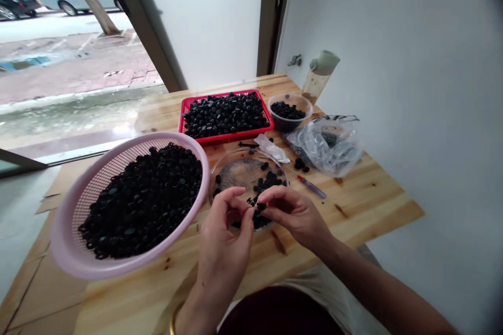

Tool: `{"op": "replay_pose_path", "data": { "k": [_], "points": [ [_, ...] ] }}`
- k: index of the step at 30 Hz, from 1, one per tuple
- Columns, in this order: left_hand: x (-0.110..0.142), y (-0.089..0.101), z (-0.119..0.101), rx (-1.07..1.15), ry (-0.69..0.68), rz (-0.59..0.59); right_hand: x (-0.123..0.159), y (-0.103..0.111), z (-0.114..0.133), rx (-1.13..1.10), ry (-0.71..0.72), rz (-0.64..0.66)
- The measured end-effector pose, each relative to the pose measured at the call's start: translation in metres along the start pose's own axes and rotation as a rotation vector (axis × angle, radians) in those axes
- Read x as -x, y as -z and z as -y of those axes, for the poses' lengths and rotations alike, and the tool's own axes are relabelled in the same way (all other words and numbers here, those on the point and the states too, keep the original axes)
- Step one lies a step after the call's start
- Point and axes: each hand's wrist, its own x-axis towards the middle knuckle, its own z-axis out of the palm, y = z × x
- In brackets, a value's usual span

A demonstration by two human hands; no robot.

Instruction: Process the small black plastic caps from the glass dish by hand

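My left hand [230,225] and my right hand [293,212] meet over the near edge of a clear round dish [238,165]. The fingers of my right hand pinch a small black part [261,206]. My left thumb and forefinger are closed close beside it; whatever lies between their tips is too small to make out. Several small black round pieces [269,180] lie in the dish below. Left of my hands stands a pink mesh basket [202,167] heaped with black ring-like parts [145,199].
Behind the dish sits a red tray [220,139] full of black pieces. A clear tub [308,110], a bottle [320,76] and a plastic bag [341,149] stand at the right. A screwdriver [312,187] and a white wrapper [273,147] lie on the wooden table [361,209].
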Motion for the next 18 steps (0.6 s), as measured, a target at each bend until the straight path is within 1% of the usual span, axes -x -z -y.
{"op": "replay_pose_path", "data": {
  "k": [5,10,13,18],
  "points": [
    [0.004,0.0007,-0.0019,-0.107,-0.145,0.004,0.0001,-0.0003,0.0008,-0.058,-0.071,0.003],
    [0.0058,0.0017,-0.0047,-0.149,-0.203,0.004,-0.0008,-0.0035,0.0022,-0.117,-0.117,-0.004],
    [0.0056,0.0031,-0.0053,-0.138,-0.165,0.006,-0.001,-0.0051,0.0016,-0.128,-0.125,-0.013],
    [0.0038,0.0059,-0.0071,-0.03,-0.034,0.023,-0.0005,-0.0057,-0.0007,-0.099,-0.124,-0.01]
  ]
}}
